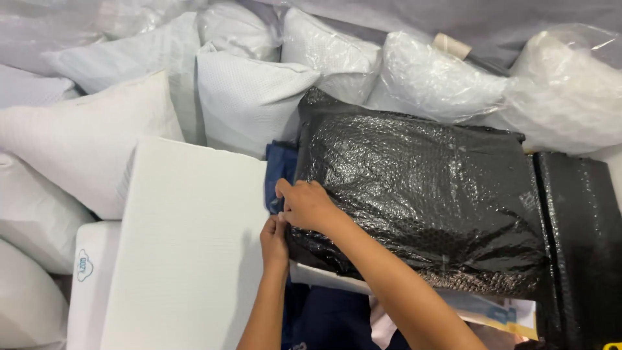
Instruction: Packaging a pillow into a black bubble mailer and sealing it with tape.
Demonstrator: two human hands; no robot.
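Hands meet at the left edge of a black bubble-wrapped parcel (421, 201), which lies among white pillows (91, 142) beside a white foam slab (188, 253). Right hand (308, 206) is closed, pinching the wrap's edge; left hand (275, 237), just beneath, is curled onto the same edge by a dark blue bag (280, 175). Step in hand looks like tucking or sealing that end. Judgement: next move needs a firm hold while the loose film is pressed flat.

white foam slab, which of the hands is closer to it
Left. The left hand sits right at the white foam slab's right edge; the right hand is farther right, on the black bubble-wrapped bundle.
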